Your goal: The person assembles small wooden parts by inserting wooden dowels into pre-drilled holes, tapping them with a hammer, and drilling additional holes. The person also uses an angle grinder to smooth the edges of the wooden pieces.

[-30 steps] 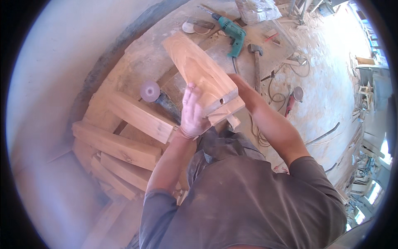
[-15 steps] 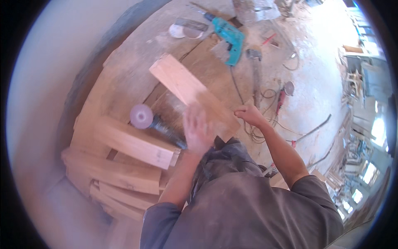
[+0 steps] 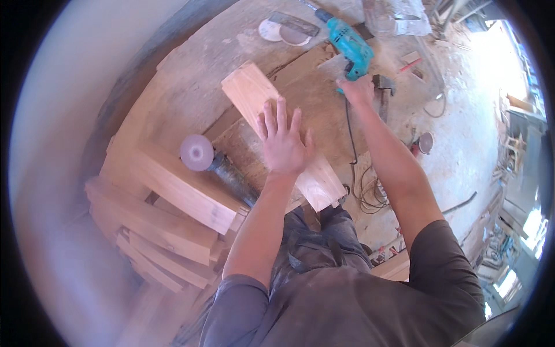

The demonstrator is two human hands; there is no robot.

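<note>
My left hand (image 3: 286,139) lies flat with spread fingers on a pale wooden board (image 3: 247,87), which slants across the work surface in front of me. My right hand (image 3: 358,92) reaches forward and closes round the lower end of the handle of a teal power drill (image 3: 350,45). The drill lies with its bit toward the far left, and its dark cord runs back toward me. Just right of that hand is a hammer (image 3: 384,85), its handle partly behind my forearm. Left of the board sits an angle grinder (image 3: 231,178) with a pale round disc (image 3: 196,152).
Several cut wooden pieces (image 3: 156,225) are stacked at the left. Round sanding discs (image 3: 270,30) lie at the far side beside a dark flat plate (image 3: 295,23). A red-handled tool with a disc (image 3: 425,143) and a coiled cable (image 3: 373,194) are at the right.
My right hand has moved forward from near the board's close end to the drill handle. My left hand now rests flat farther up the board. The view has shifted slightly.
</note>
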